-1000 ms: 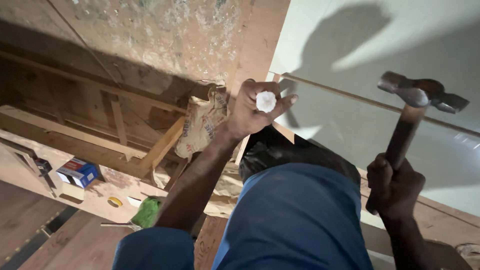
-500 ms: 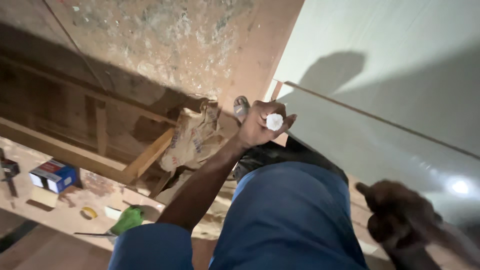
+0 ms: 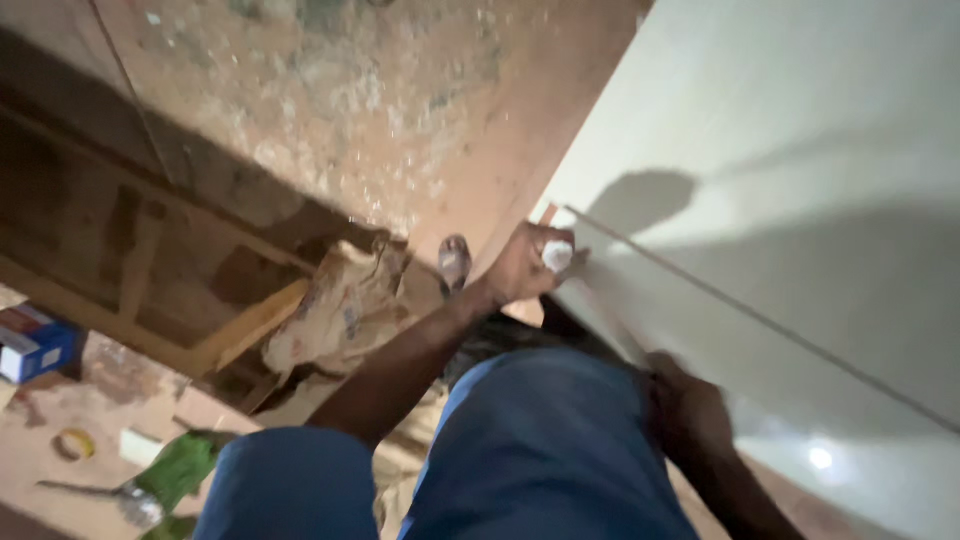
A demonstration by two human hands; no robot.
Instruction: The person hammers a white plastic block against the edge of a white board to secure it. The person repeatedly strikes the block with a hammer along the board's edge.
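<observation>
My left hand (image 3: 525,268) is raised to the edge of a large white panel (image 3: 800,200) and pinches a small white object (image 3: 556,256) against it. A thin seam line runs across the panel from that spot toward the lower right. My right hand (image 3: 690,410) hangs low beside my blue-trousered knee (image 3: 540,450), close to the panel's lower part. It looks curled and blurred. No hammer shows in this view, and I cannot make out what the hand holds.
A crumpled paper sack (image 3: 340,310) lies among wooden frame beams (image 3: 250,325) below a stained brown board (image 3: 380,110). Lower left lie a blue box (image 3: 35,345), a tape roll (image 3: 72,443) and a green-handled tool (image 3: 170,475). A sandalled foot (image 3: 455,262) shows near my left hand.
My right hand, which held a hammer raised a second ago, has dropped down beside my knee and the hammer is out of sight. The view has tilted; my left hand stays at the panel edge.
</observation>
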